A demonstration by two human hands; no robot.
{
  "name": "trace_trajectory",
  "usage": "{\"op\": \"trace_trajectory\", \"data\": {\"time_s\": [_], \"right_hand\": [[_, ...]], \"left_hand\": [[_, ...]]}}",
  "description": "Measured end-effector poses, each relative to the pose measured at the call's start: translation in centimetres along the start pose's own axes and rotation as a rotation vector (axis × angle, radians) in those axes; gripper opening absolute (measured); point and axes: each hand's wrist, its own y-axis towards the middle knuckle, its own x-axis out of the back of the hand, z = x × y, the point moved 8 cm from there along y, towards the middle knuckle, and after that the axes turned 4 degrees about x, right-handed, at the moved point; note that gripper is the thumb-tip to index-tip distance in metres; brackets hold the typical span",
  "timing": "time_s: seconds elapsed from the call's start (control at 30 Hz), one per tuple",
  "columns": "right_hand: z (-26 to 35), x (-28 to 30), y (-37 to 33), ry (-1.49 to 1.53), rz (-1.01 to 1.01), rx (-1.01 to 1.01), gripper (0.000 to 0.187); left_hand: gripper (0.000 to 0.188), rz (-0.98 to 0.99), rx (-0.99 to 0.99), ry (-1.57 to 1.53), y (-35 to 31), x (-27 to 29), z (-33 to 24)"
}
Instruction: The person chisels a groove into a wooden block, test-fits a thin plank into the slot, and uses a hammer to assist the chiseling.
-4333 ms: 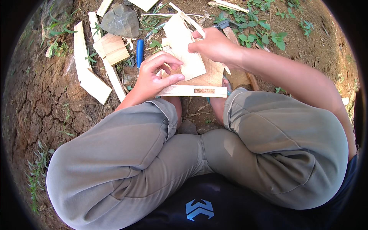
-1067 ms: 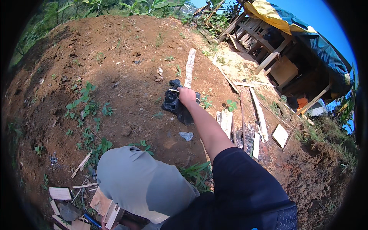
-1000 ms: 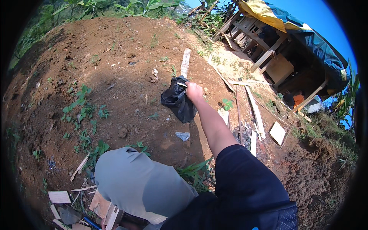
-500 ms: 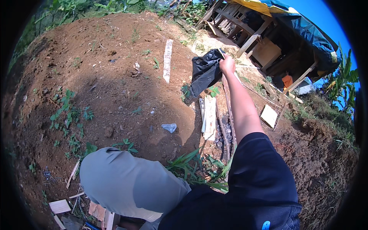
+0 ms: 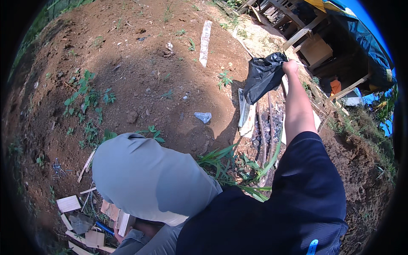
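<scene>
My right arm stretches out to the upper right. Its closed right hand (image 5: 290, 67) grips a black plastic bag (image 5: 264, 76) by one upper edge, and the bag hangs loose above the ground. Low at the left, beyond my bent knee in grey trousers, part of my left hand (image 5: 116, 234) shows against a pale wood block (image 5: 123, 223). Its fingers are curled round the block's side; my leg and the shade hide the rest of that hand. A blue rod-like thing (image 5: 104, 228) lies right beside the block.
Several wood offcuts (image 5: 68, 204) and a clump of nails (image 5: 57, 168) lie at the lower left. Boards (image 5: 248, 121) and thin poles (image 5: 271, 127) rest by dark charred bits. A clear plastic scrap (image 5: 203, 117) is on the soil. A tarp-roofed wooden shelter (image 5: 316, 51) stands upper right.
The view has shifted, so the ground appears lower and the shelter farther right. My right hand still holds the black bag, which now hangs more bunched. More of the wood block shows.
</scene>
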Motion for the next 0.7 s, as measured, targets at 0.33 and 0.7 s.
{"op": "trace_trajectory", "data": {"time_s": [0.33, 0.7], "right_hand": [[-3.0, -2.3, -2.5, 0.089, 0.081, -0.153, 0.044], [-3.4, -5.7, -9.9, 0.332, 0.122, -0.022, 0.029]], "left_hand": [[0.078, -0.024, 0.008, 0.033, -0.9, 1.4, 0.0], [0.078, 0.013, -0.02, 0.023, 1.6, -1.5, -1.5]]}}
